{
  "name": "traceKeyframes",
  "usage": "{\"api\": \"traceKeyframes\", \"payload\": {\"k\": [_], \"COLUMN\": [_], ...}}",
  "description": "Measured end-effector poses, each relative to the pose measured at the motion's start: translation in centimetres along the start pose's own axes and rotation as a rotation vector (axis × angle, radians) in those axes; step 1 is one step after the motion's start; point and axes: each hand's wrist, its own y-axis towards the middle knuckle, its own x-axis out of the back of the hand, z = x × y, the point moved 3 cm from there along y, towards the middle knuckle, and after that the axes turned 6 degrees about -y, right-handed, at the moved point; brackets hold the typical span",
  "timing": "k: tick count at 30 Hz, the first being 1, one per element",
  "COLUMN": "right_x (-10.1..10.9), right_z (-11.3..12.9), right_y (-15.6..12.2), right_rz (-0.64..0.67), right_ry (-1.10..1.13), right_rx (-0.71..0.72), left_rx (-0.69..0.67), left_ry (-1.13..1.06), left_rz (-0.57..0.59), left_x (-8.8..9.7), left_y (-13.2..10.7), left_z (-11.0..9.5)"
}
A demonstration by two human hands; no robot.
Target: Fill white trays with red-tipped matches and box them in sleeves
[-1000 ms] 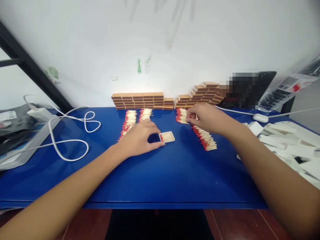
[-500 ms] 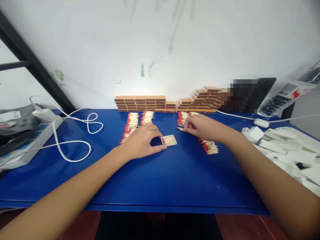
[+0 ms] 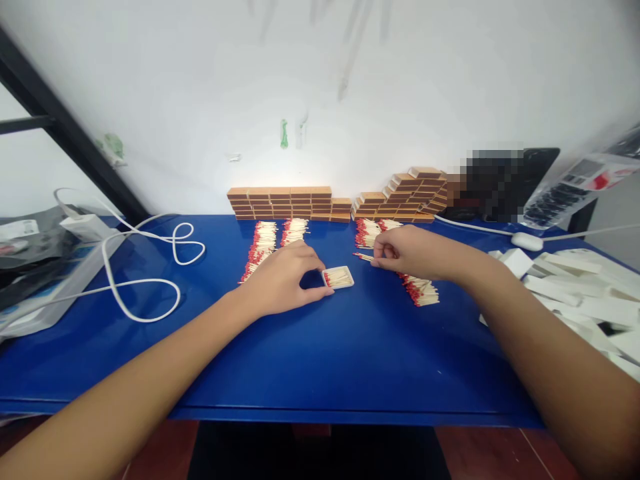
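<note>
I see a blue tabletop (image 3: 300, 360) with stacked matchboxes (image 3: 280, 203), red-tipped matches (image 3: 263, 243), a white matchbox tray (image 3: 344, 287), white cord (image 3: 179, 293) and white cardboard pieces (image 3: 600, 309).

Over on the table (image 3: 300, 367) lies the tray (image 3: 344, 287), matches (image 3: 339, 275) in it — match rows (image 3: 263, 241) behind it to left and right, then stacked boxes (image 3: 280, 203) along the wall (image 3: 200, 100). Far left, a cable (image 3: 115, 287); far right, a heap of trays (image 3: 575, 291).

Workroom-like indoor spot — glossy blue tabletop (image 3: 300, 360), scuffed white wall (image 3: 200, 87), stacked brown cardboard matchboxes (image 3: 280, 203) far, heaped white rectangular pieces (image 3: 595, 312) right
</note>
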Motion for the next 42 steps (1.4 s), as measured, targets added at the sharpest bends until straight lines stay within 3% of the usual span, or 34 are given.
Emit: {"api": "traceKeyframes", "payload": {"k": [16, 25, 32, 39, 42], "right_x": [-0.6, -0.1, -1.5, -0.9, 0.3], "right_z": [0.5, 4.5, 5.7, 5.5, 4.3], "right_y": [0.1, -1.7, -1.9, -1.7, -1.5], "right_rz": [-0.002, -0.176, -0.136, -0.177, -0.228], "right_ry": [0.018, 0.141, 0.115, 0.134, 0.111], "right_rx": [0.072, 0.267, 0.372, 0.365, 0.276], "left_rx": [-0.002, 0.001, -0.011, -0.010, 0.005], "left_ry": [0.004, 0.002, 0.008, 0.008, -0.011], "left_rz": [0.000, 0.005, -0.015, -0.018, -0.014], "left_x": [0.0, 0.0, -0.1, 0.0, 0.0], "left_y": [0.0, 0.0, 0.0, 0.1, 0.0], "left_z": [0.1, -0.1, 0.1, 0.0, 0.0]}}
